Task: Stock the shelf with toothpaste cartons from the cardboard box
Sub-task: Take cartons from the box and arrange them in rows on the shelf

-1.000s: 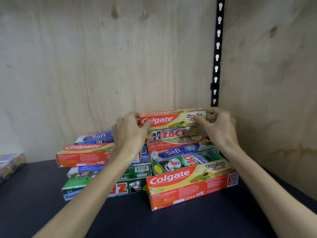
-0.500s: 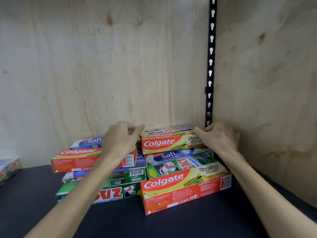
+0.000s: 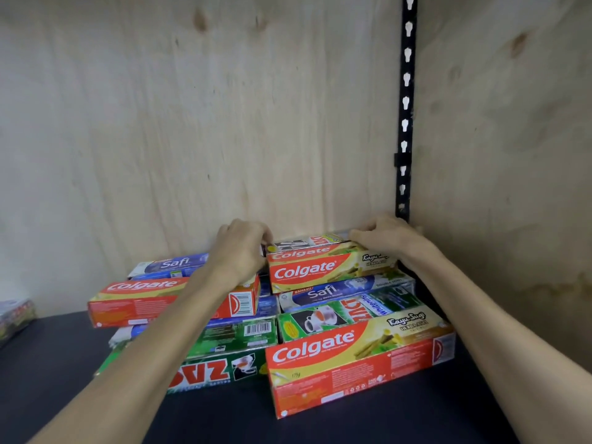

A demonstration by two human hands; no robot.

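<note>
Toothpaste cartons are stacked in the shelf's back right corner. A red and yellow Colgate carton [image 3: 330,269] lies on top of the right stack, and a Zact toothpaste carton [image 3: 307,243] lies just behind it against the back wall. My left hand [image 3: 240,248] curls its fingers round the Zact carton's left end. At the right end, my right hand [image 3: 384,238] grips with bent fingers and covers that end. Below lie a Safi carton [image 3: 333,291], a green Zact carton [image 3: 349,312] and a large Colgate carton [image 3: 358,360] in front. The cardboard box is out of view.
A left stack holds a Colgate carton [image 3: 144,299], a Safi carton [image 3: 169,264] and green cartons [image 3: 221,370]. The dark shelf board [image 3: 384,424] runs along the front. A black slotted rail [image 3: 405,107] stands in the plywood corner. More cartons [image 3: 14,318] sit at the far left edge.
The Colgate carton I held up has come down onto the right stack. Both hands have shifted back from it to the Zact carton behind. The camera has moved closer.
</note>
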